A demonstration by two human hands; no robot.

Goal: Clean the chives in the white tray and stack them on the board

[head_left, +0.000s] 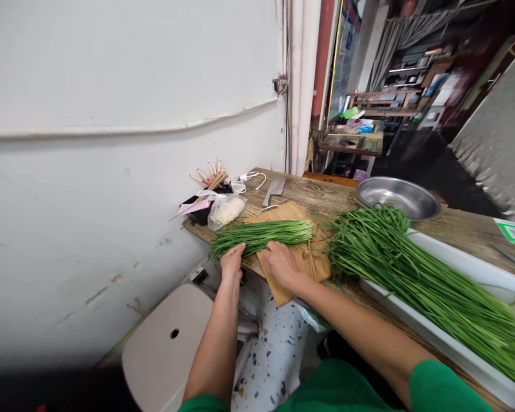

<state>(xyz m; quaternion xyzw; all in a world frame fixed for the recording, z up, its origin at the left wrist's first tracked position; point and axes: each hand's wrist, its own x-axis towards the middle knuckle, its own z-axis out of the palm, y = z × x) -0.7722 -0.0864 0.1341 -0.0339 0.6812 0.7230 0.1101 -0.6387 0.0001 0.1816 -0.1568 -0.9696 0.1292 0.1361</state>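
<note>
On the brown board, which pokes past the near edge of the tabletop, lies a bunch of green stalks. The left hand is at its leafy end and the right hand near its middle, fingers bent; I cannot tell if they pinch any stalks. The bunch looks light, bendy and easy to bruise, so a soft hold around the middle should suit it. There seems some room between the cleaver and the metal bowl
</note>
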